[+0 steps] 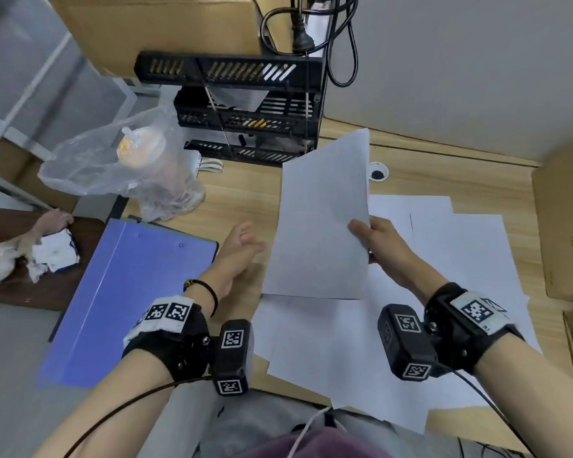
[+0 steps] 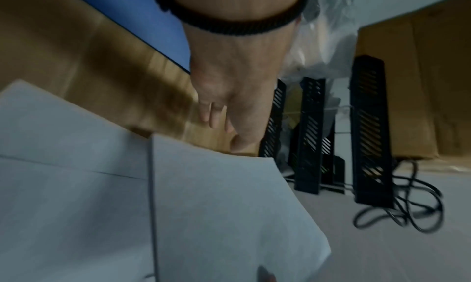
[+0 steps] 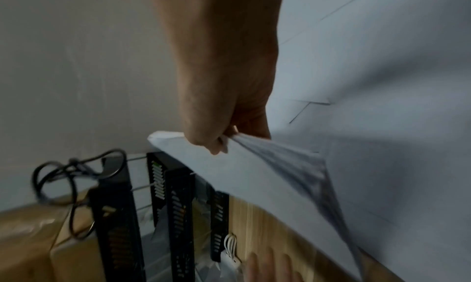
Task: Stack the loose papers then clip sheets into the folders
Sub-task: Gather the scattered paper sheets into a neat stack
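Observation:
My right hand (image 1: pixel 371 236) pinches the right edge of a white sheet (image 1: pixel 321 219), held tilted above the desk; the right wrist view shows thumb and fingers clamped on that sheet (image 3: pixel 254 165). My left hand (image 1: pixel 242 249) hovers open just left of the sheet, fingers straight, holding nothing, and the left wrist view shows it (image 2: pixel 229 109) above the wood. Several loose white papers (image 1: pixel 444 292) lie spread over the desk under and right of the hands. A blue folder (image 1: pixel 129 292) lies closed at the left, overhanging the desk edge.
A black tiered paper tray (image 1: pixel 245 110) stands at the back, cables (image 1: pixel 341 44) behind it. A plastic bag with a drink cup (image 1: pixel 136 160) sits back left. Cardboard boxes (image 1: pixel 566 226) flank the right edge. A cable hole (image 1: pixel 377 173) lies behind the papers.

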Tool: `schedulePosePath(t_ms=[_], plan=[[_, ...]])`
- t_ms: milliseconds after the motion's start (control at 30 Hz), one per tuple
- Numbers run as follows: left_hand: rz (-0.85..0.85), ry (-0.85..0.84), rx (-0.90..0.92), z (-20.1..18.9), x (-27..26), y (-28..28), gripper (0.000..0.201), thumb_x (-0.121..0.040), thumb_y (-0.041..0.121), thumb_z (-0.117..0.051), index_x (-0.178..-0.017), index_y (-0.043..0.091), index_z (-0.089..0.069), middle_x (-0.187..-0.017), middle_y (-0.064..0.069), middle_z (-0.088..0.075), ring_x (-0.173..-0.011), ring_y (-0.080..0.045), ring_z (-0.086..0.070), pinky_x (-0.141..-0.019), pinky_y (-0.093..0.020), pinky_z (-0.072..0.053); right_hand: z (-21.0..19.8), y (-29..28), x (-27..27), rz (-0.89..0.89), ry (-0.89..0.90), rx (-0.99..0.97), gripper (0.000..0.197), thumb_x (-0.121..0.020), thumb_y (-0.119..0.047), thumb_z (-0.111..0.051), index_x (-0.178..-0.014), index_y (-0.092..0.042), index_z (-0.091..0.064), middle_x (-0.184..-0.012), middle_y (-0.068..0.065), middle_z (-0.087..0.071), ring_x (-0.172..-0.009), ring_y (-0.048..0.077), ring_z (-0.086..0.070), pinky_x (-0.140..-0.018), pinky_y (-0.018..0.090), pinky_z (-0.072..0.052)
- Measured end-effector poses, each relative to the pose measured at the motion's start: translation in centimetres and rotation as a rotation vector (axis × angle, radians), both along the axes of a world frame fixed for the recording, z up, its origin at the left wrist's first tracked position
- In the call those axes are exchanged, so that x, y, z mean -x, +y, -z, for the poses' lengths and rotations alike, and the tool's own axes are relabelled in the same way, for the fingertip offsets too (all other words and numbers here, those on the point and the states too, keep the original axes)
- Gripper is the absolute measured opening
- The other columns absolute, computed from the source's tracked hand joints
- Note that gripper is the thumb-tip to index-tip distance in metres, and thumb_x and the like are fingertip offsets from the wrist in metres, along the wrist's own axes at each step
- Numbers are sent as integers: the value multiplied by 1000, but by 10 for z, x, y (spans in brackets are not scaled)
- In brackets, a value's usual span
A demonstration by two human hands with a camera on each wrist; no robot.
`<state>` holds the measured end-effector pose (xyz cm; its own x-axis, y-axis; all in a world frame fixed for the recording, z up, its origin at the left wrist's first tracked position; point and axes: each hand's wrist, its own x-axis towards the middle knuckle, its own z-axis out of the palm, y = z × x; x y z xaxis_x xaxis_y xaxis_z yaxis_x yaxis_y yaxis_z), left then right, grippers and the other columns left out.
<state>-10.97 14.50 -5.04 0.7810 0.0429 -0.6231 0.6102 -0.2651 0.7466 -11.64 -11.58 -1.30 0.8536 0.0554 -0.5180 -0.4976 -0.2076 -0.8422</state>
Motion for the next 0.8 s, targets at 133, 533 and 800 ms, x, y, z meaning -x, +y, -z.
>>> schedulePosePath(t_ms=[133,533,800], plan=[[109,-10,320,-45,-23,-33,56,-86,41,-68,-136,24,-48,-127,4,-57,-110,-19,-64,-95,-36,-53,-27,23,-7,-99,-79,135,25,-95,-20,-50,-80,-9,-68,-76,4,-70,-63,14,-63,-50,21,-49],[-65,-1,429,-44,-35,2,28,-99,11,-51,-124,2,-58,-117,-15,-67,-103,-29,-67,-87,-39,-56,-47,100,-10,-359,-228,215,35,-98,-34,-51,-128,-20,-61,-132,-9,-52,-99,12,-58,-87,29,-50],[186,-72,688,-67,-19,52,34,-93,17,-52,-127,17,-55,-129,-3,-64,-118,-20,-61,-98,-34,-51,11,56,8,-14,250,-204,78,-79,-68,-58,-139,-19,-50,-136,3,-57,-121,22,-56,-106,37,-39]])
